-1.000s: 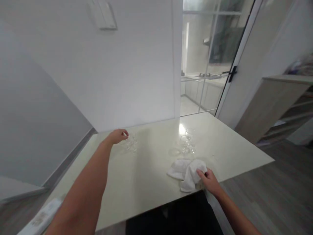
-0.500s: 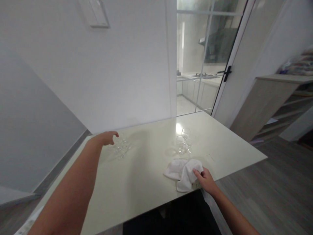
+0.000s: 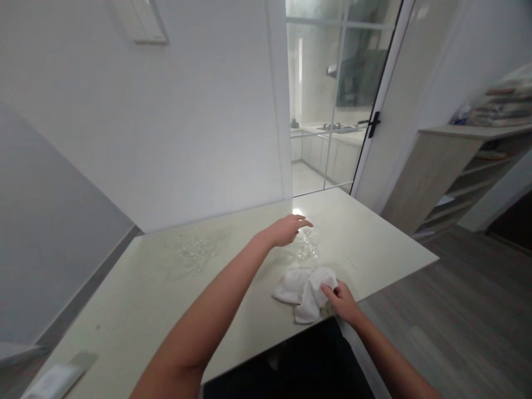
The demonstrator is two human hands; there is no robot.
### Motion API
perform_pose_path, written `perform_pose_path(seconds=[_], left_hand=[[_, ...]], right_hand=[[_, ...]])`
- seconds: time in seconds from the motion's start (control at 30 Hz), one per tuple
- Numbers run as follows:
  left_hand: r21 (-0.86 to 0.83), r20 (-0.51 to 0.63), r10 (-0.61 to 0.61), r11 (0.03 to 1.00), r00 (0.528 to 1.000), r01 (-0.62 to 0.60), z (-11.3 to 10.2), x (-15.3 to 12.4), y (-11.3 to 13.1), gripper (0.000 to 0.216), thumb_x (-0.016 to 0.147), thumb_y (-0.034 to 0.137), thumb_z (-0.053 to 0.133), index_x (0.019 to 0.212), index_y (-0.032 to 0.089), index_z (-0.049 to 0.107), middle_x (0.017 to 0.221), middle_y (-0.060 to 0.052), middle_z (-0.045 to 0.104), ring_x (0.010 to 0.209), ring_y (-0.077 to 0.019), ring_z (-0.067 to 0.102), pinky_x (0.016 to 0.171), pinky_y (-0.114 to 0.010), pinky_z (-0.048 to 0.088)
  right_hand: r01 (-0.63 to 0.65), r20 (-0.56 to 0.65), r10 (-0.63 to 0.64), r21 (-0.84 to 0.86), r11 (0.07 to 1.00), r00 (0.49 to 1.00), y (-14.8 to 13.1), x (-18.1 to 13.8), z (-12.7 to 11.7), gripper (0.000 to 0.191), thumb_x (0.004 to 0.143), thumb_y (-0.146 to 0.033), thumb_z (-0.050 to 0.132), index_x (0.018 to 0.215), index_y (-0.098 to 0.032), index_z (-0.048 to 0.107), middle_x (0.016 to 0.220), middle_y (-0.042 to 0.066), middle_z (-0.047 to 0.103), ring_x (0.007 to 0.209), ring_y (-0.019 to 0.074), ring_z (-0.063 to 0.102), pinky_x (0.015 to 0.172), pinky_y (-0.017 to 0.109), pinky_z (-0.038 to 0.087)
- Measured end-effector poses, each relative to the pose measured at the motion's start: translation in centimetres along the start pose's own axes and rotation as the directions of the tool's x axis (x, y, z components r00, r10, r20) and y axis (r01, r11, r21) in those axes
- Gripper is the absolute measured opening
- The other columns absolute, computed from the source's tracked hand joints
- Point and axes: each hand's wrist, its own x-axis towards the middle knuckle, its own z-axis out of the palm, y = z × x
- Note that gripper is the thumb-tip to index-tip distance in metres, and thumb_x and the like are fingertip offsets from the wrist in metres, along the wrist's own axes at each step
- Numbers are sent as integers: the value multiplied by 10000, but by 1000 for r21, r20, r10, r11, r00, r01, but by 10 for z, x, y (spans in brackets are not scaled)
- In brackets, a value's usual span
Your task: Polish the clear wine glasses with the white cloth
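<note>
Head view: left hand (image 3: 286, 230), grip apart, reaching over clear glasses (image 3: 307, 249) behind white cloth (image 3: 301, 285); right hand (image 3: 339, 296) grip clamped on cloth, on desk (image 3: 208, 310).

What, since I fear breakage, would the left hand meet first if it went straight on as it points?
Probably the glasses, standing just past the left hand on the table. It may pass above them, as depth is unclear. The right hand holds the cloth.

The soft white cloth (image 3: 305, 289) lies crumpled on a smooth, glossy table (image 3: 233, 288) beside clear glassware (image 3: 307, 246).
</note>
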Motion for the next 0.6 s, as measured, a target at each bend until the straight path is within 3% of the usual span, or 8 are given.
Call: perform_pose_path(seconds=[0.1, 0.23, 0.43, 0.6], left_hand=[[80, 89, -18, 997, 996, 10, 15, 28, 6, 540, 794, -20, 471, 1233, 265, 603, 1356, -78, 550, 1250, -231, 494, 985, -365, 442], [150, 171, -40, 989, 984, 14, 16, 40, 7, 495, 796, 13, 498, 1191, 278, 636, 1257, -85, 602, 1162, -249, 540, 901, -366, 478], [239, 206, -98, 970, 974, 47, 13, 45, 9, 325, 814, 138, 592, 1099, 273, 671, 1178, -102, 623, 1119, -277, 543, 901, -429, 446], [231, 147, -74, 972, 986, 38, 20, 40, 6, 173, 815, 152, 616, 922, 247, 711, 1085, -83, 657, 1069, -253, 576, 1015, -500, 330]], right_hand=[[12, 0, -12, 11, 1000, 1000, 3, 0, 1, 300, 865, -415, 557, 888, -130, 644, 838, 67, 697, 767, 196, 623, 705, 282, 500], [-1, 0, 1, 33, 999, 1000, 3, 2, 1, 318, 862, -432, 556, 884, -127, 643, 820, 66, 696, 761, 197, 623, 693, 283, 501], [-39, -3, 39, 68, 997, 999, 1, 3, 2, 308, 848, -436, 573, 808, -134, 619, 719, 38, 663, 683, 177, 601, 610, 258, 475], [-73, 18, 72, 70, 995, 997, 3, 1, 0, 350, 853, -458, 566, 885, -117, 637, 760, 55, 677, 697, 191, 607, 625, 279, 487]])
